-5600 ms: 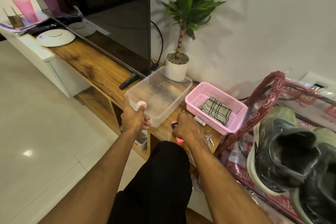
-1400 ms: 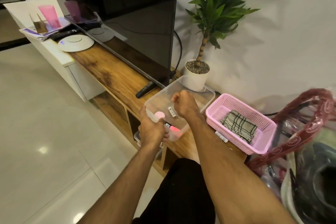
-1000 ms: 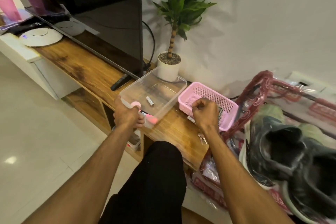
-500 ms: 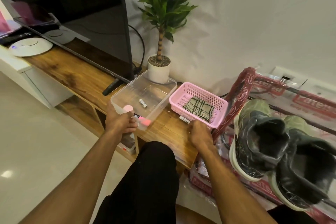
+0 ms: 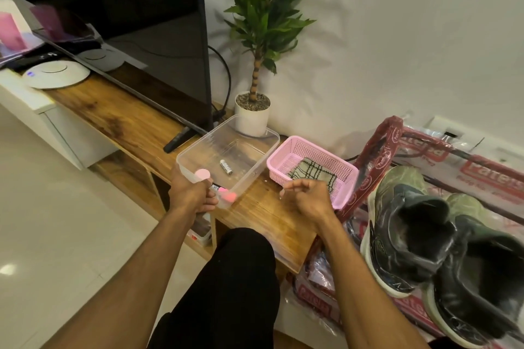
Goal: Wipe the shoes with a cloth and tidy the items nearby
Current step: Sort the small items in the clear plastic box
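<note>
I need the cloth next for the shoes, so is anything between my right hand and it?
Only the near wall of the pink basket. The cloth lies inside it with nothing on top. Your right hand hovers just in front of that wall, so reach over the rim.

Shoes (image 5: 405,224): two, dark, side by side. Pink basket (image 5: 283,163): one. Checked cloth (image 5: 314,171): one, in the basket. Clear box (image 5: 249,147): one. Battery (image 5: 226,166): one, in the box. Marker (image 5: 222,191): one, in the box. Potted plant (image 5: 252,116): one. Television (image 5: 158,37): one. Black cable (image 5: 226,76): one. White round disc (image 5: 56,73): one. Pink cup (image 5: 10,32): one. Wooden worktop (image 5: 122,119): one. Hands: two, a left hand (image 5: 190,193) and a right hand (image 5: 307,198).
</note>
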`<move>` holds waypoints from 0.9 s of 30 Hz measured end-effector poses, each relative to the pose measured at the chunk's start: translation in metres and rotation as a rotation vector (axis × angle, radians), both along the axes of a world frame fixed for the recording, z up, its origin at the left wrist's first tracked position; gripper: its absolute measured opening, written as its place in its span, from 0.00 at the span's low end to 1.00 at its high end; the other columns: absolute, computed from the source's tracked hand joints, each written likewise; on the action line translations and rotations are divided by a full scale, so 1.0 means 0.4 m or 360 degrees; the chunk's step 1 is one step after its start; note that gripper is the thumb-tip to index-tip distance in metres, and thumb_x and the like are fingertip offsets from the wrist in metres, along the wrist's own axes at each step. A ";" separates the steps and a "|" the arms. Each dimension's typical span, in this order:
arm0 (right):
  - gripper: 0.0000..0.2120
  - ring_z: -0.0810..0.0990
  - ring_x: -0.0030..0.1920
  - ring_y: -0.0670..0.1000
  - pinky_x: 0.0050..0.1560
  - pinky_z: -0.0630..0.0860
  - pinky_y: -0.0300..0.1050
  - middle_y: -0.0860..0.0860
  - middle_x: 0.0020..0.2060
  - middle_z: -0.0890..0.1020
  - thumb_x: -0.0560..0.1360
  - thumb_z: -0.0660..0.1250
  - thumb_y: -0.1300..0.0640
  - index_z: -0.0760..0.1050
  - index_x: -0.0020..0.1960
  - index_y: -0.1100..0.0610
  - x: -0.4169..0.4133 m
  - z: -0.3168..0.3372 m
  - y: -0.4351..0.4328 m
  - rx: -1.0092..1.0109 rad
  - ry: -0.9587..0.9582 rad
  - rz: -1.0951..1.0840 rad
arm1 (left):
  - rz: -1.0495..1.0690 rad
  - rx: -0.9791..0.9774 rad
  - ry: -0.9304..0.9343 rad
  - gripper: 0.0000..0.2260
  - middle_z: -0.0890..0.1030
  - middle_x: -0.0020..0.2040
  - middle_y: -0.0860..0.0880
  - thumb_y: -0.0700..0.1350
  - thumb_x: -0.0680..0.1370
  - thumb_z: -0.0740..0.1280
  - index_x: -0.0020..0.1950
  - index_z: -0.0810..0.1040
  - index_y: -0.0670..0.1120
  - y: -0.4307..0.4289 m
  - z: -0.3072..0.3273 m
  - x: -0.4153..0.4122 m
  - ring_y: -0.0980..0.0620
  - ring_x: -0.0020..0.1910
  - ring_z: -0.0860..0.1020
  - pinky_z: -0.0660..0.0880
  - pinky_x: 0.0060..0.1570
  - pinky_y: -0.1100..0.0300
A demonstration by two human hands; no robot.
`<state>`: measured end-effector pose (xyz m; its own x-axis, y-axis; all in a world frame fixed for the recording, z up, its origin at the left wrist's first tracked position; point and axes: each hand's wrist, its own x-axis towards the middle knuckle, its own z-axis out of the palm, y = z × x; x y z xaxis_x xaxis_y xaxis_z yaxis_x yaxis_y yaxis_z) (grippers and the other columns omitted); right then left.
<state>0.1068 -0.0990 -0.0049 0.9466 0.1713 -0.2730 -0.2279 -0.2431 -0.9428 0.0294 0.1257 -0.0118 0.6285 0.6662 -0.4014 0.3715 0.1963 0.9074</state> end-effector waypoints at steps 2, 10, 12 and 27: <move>0.08 0.85 0.42 0.53 0.47 0.83 0.48 0.56 0.41 0.86 0.70 0.74 0.71 0.82 0.46 0.62 0.017 0.035 0.028 0.0144 -0.0044 -0.0023 | 0.0001 -0.0017 -0.0004 0.35 0.82 0.41 0.38 0.38 0.78 0.69 0.78 0.54 0.54 0.000 0.002 -0.001 0.43 0.36 0.83 0.83 0.37 0.50; 0.10 0.85 0.43 0.60 0.46 0.83 0.57 0.61 0.41 0.83 0.70 0.72 0.75 0.79 0.43 0.62 0.096 0.118 0.168 0.0132 -0.0171 0.0036 | -0.0012 -0.0062 -0.0027 0.33 0.80 0.35 0.40 0.36 0.79 0.67 0.77 0.55 0.55 0.004 -0.002 0.000 0.46 0.30 0.81 0.80 0.29 0.54; 0.10 0.85 0.43 0.60 0.45 0.84 0.57 0.59 0.40 0.83 0.70 0.71 0.74 0.79 0.41 0.60 0.110 0.116 0.213 0.0021 -0.0213 0.0086 | -0.0009 -0.0066 -0.0025 0.32 0.79 0.34 0.41 0.36 0.79 0.67 0.77 0.55 0.53 0.006 -0.002 0.002 0.46 0.28 0.80 0.79 0.27 0.56; 0.14 0.82 0.37 0.51 0.38 0.82 0.47 0.54 0.41 0.82 0.70 0.69 0.74 0.80 0.39 0.55 0.152 -0.018 0.374 -0.0968 -0.0713 0.0797 | -0.0078 -0.0141 -0.0028 0.32 0.79 0.34 0.40 0.35 0.79 0.67 0.76 0.55 0.52 0.017 -0.001 0.004 0.47 0.27 0.79 0.80 0.28 0.54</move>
